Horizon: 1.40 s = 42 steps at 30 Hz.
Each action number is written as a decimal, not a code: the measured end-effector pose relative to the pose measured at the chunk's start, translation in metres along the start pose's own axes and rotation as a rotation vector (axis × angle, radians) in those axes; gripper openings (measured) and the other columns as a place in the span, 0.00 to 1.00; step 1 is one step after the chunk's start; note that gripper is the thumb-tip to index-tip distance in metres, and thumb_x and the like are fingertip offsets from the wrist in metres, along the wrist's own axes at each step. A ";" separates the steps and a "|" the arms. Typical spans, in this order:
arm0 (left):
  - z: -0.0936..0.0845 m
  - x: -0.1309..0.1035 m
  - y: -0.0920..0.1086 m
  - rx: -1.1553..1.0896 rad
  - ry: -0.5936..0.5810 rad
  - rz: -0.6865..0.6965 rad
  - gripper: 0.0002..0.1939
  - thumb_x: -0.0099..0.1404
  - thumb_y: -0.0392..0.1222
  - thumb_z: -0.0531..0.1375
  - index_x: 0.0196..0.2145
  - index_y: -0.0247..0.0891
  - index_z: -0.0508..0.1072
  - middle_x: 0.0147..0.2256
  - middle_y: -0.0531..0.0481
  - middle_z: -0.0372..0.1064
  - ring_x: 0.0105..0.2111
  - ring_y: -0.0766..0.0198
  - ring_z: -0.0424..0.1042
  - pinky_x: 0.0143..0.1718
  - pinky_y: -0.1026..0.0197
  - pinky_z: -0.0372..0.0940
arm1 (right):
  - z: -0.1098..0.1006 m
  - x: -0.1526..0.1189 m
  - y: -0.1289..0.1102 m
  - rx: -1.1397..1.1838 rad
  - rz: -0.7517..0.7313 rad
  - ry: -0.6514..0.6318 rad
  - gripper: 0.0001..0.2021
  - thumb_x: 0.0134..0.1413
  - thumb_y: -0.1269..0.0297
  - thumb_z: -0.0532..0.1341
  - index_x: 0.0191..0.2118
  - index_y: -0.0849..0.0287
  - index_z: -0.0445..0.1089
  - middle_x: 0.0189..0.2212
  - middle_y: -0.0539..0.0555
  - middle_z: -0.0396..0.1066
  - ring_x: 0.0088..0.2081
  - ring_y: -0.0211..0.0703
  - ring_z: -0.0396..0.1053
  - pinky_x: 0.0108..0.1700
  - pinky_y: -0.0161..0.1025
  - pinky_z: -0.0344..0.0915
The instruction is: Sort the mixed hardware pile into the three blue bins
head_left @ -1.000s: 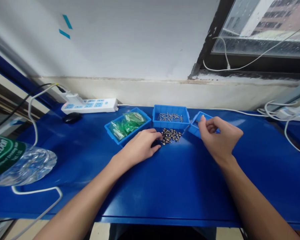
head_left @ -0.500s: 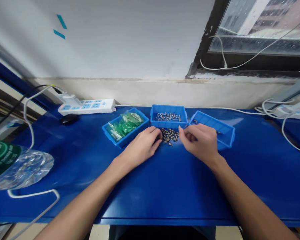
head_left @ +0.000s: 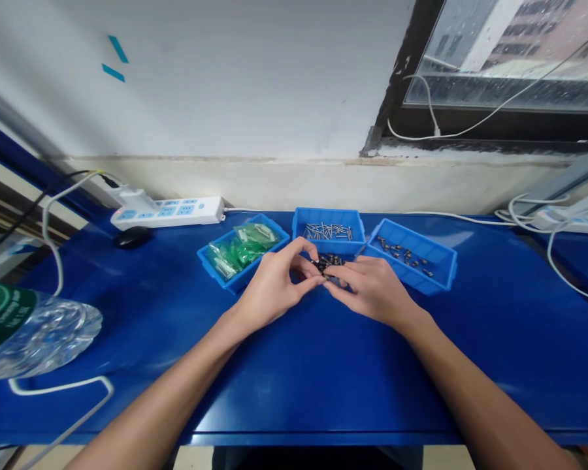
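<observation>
A small heap of short, dark-and-brassy screws [head_left: 332, 260] lies on the blue table in front of the middle bin, partly covered by my fingers. At its left side my left hand [head_left: 285, 279] curves around it, thumb and forefinger apart. My right hand [head_left: 367, 287] reaches in from the right, fingers stretched low over the near side of the heap. The thumb tips of both hands nearly meet. I see nothing clearly gripped in either hand. Beyond my right hand, the right blue bin [head_left: 443, 266] contains several short screws [head_left: 406, 253].
The middle blue bin [head_left: 327, 213] holds long silver screws [head_left: 327, 231]. Green and clear packets [head_left: 247, 245] fill the left blue bin [head_left: 232, 285]. A power strip [head_left: 176, 211] and black mouse [head_left: 132, 237] sit back left. A large water bottle [head_left: 44, 326] intrudes at left.
My right hand has moved left from the right bin to the screw heap, uncovering the screws in that bin. My left hand's thumb and forefinger have spread around the heap.
</observation>
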<state>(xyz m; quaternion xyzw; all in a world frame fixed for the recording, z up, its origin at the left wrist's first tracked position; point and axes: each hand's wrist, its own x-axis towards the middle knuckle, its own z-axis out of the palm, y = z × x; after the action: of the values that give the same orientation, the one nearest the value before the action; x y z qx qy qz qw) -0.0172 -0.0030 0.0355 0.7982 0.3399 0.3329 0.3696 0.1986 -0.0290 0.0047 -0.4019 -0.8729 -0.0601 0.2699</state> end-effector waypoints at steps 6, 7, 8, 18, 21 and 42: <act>0.001 -0.001 -0.011 0.485 -0.053 0.132 0.09 0.73 0.38 0.57 0.50 0.38 0.72 0.49 0.44 0.74 0.48 0.55 0.73 0.51 0.49 0.70 | -0.008 0.001 0.009 -0.110 0.195 0.316 0.12 0.60 0.62 0.63 0.25 0.57 0.71 0.17 0.46 0.69 0.20 0.36 0.65 0.28 0.37 0.59; 0.001 -0.001 -0.014 0.558 -0.084 0.149 0.12 0.73 0.36 0.56 0.52 0.38 0.72 0.52 0.42 0.72 0.51 0.52 0.71 0.53 0.46 0.69 | -0.011 0.000 0.012 -0.150 0.278 0.406 0.14 0.59 0.61 0.64 0.23 0.57 0.69 0.16 0.46 0.67 0.19 0.35 0.63 0.27 0.36 0.58; 0.002 -0.002 -0.017 0.609 -0.114 0.155 0.13 0.72 0.35 0.56 0.53 0.37 0.72 0.54 0.41 0.71 0.53 0.51 0.70 0.54 0.45 0.69 | -0.013 0.000 0.016 -0.187 0.358 0.488 0.16 0.59 0.60 0.65 0.22 0.57 0.68 0.15 0.46 0.66 0.18 0.35 0.63 0.26 0.36 0.57; 0.001 -0.002 -0.024 0.623 -0.148 0.045 0.12 0.69 0.30 0.55 0.48 0.34 0.75 0.44 0.41 0.73 0.43 0.53 0.75 0.46 0.50 0.72 | -0.018 -0.001 0.021 -0.222 0.454 0.582 0.20 0.58 0.59 0.65 0.18 0.57 0.62 0.14 0.45 0.61 0.17 0.33 0.58 0.23 0.36 0.54; 0.001 -0.002 -0.024 0.523 -0.090 0.054 0.13 0.68 0.29 0.56 0.48 0.37 0.74 0.48 0.43 0.71 0.41 0.58 0.75 0.44 0.54 0.72 | -0.013 0.001 0.015 -0.208 0.385 0.541 0.18 0.58 0.60 0.65 0.19 0.57 0.64 0.14 0.45 0.62 0.17 0.34 0.59 0.23 0.35 0.54; 0.003 0.000 -0.004 -0.102 0.071 -0.035 0.17 0.62 0.35 0.66 0.46 0.39 0.65 0.42 0.49 0.71 0.32 0.67 0.77 0.38 0.62 0.77 | 0.000 0.000 -0.002 -0.098 -0.073 -0.031 0.12 0.68 0.65 0.57 0.36 0.58 0.77 0.24 0.49 0.74 0.25 0.38 0.67 0.32 0.40 0.58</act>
<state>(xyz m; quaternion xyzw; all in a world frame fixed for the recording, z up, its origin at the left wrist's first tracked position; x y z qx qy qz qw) -0.0161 -0.0021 0.0303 0.7601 0.3492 0.3712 0.4032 0.1973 -0.0304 0.0051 -0.3833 -0.8872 -0.1063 0.2339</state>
